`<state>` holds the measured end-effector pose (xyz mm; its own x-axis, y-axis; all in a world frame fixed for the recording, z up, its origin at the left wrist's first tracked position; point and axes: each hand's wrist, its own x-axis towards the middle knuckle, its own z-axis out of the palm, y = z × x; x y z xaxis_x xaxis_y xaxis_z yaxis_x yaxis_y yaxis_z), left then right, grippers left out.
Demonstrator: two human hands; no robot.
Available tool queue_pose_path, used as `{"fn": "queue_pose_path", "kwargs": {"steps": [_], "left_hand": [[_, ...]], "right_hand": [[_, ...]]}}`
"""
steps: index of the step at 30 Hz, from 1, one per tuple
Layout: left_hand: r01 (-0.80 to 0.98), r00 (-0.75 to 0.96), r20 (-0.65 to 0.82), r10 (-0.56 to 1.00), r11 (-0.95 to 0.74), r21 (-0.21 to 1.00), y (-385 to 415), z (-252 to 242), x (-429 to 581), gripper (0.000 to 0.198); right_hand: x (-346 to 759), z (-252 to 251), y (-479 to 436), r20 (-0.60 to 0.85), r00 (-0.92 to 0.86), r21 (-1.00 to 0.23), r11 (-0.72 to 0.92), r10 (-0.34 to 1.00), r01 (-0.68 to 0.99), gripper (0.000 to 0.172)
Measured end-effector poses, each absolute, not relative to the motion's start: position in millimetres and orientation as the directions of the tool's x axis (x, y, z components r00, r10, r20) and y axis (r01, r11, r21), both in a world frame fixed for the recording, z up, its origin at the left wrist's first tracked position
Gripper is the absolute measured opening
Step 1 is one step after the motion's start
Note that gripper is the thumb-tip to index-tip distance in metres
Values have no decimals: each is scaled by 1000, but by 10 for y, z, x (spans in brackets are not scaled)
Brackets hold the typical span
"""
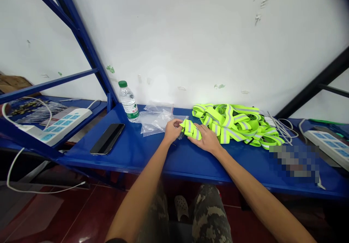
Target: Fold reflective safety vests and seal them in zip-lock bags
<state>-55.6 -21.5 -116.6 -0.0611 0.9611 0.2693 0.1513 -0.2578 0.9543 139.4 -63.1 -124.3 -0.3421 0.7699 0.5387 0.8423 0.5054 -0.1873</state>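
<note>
A folded bundle of neon yellow-green reflective strap [191, 129] lies between my two hands near the middle of the blue table. My left hand [173, 129] pinches its left end with the fingertips. Over its right side are the fingers of my right hand [206, 138], closed round the folds. To the right of the bundle spreads a large tangled pile of the same straps [234, 124]. Clear plastic bags [154, 118] lie flat behind and left of my left hand, and one edge reaches under the bundle.
On the blue table [141, 152], a water bottle [129, 103] stands upright at the back left, with a black phone [107, 138] in front. White cables [289, 128] lie right of the pile. Power strips [61, 125] sit at both sides. A blue frame post rises at left.
</note>
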Motion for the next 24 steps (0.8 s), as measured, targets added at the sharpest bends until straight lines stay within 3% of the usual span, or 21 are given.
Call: {"fn": "queue_pose_path", "kwargs": {"steps": [8, 12, 15, 17, 21, 24], "left_hand": [[71, -144, 251, 957, -243, 967, -311, -1095, -557, 13], [370, -246, 453, 857, -348, 861, -396, -1055, -494, 16], [589, -146, 612, 777, -429, 685, -467, -1031, -437, 20], [618, -99, 626, 774, -445, 648, -495, -1011, -412, 21], [605, -170, 609, 775, -406, 685, -520, -954, -391, 18], [648, -116, 651, 750, -439, 622, -538, -920, -375, 16]], "right_hand": [[1339, -1234, -668, 485, -283, -125, 386, 827, 914, 70], [1320, -1225, -684, 456, -267, -108, 351, 849, 930, 68], [1315, -1235, -698, 466, -281, -106, 368, 839, 924, 69], [1306, -1237, -715, 487, -293, -103, 387, 823, 916, 69], [1256, -1199, -775, 489, -373, -55, 455, 789, 889, 67], [1210, -1162, -819, 474, -416, -32, 487, 776, 873, 67]]}}
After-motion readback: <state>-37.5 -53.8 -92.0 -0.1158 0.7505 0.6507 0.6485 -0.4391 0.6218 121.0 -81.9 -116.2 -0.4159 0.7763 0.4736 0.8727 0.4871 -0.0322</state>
